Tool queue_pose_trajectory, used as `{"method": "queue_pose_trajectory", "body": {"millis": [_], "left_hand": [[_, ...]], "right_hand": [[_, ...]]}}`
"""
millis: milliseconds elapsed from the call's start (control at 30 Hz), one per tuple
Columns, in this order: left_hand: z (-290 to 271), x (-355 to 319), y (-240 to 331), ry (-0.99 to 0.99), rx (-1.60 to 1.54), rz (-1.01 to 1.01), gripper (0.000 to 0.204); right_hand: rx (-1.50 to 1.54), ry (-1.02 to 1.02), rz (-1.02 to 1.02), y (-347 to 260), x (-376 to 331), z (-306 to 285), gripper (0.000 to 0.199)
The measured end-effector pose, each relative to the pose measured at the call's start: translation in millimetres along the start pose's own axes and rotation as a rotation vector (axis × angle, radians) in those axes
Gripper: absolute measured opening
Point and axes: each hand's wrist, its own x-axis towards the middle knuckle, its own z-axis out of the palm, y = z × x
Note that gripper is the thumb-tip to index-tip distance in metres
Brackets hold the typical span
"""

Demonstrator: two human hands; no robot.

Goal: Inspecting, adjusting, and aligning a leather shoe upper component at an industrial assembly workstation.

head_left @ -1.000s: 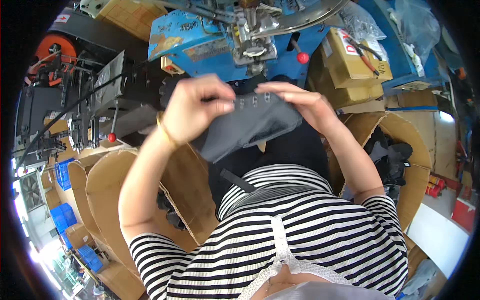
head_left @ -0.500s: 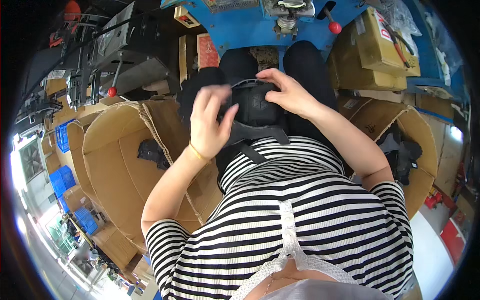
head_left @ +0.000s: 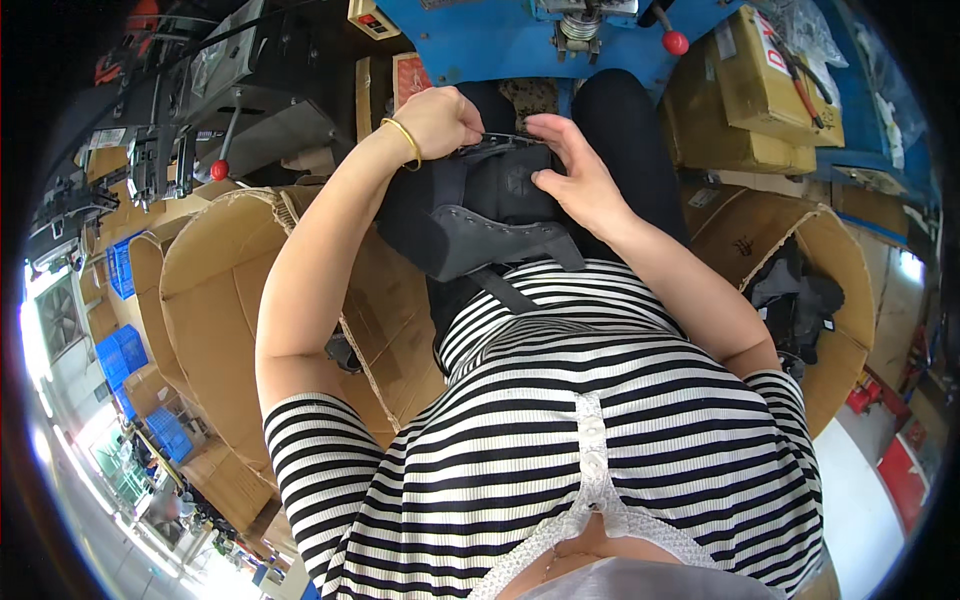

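Note:
A black padded fabric piece [head_left: 518, 185] lies across my lap, with a raised panel in its middle. Its near flap [head_left: 490, 240] carries a row of small eyelets, and dark straps hang toward my striped shirt. My left hand [head_left: 437, 125], with a gold bangle at the wrist, pinches the piece's far edge at its left end. Curled round the right side, my right hand [head_left: 582, 178] has its fingertips at the far edge and its thumb on the panel. My left fingertips are partly hidden behind the hand.
Large open cardboard boxes stand on my left [head_left: 225, 300] and right [head_left: 840, 270], with black pieces [head_left: 795, 300] in the right one. Ahead is a blue machine [head_left: 490, 45] with a red-knobbed lever [head_left: 676, 43]. Closed cartons [head_left: 745, 110] with pliers [head_left: 800, 85] on top sit at right.
My left hand has moved up and to the right, from hovering beside the piece to pinching its far edge. The near flap now lies more spread out. My right hand stays at the right side.

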Motion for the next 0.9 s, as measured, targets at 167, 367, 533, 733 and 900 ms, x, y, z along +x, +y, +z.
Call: {"method": "queue_pose_trajectory", "body": {"millis": [167, 367, 533, 733, 900], "left_hand": [[1.3, 3.9, 2.6, -0.068, -0.044, -0.084, 0.017], [3.2, 8.3, 0.6, -0.120, -0.103, -0.143, 0.018], [5.9, 15.2, -4.6, -0.150, -0.138, -0.142, 0.019], [6.0, 18.7, -0.9, -0.149, -0.222, -0.168, 0.018], [6.4, 21.4, 4.6, -0.185, -0.145, -0.158, 0.016]], "right_hand": [[-0.468, 0.003, -0.284, 1.7, -22.4, 1.6, 0.020], [-0.500, -0.006, -0.314, 5.7, -25.5, -2.9, 0.026], [-0.507, -0.015, -0.342, 9.6, -22.7, -6.3, 0.025], [-0.449, 0.056, -0.259, 3.9, -32.1, -5.6, 0.022], [-0.740, 0.120, -0.485, 9.7, -31.7, -14.2, 0.022]]}}
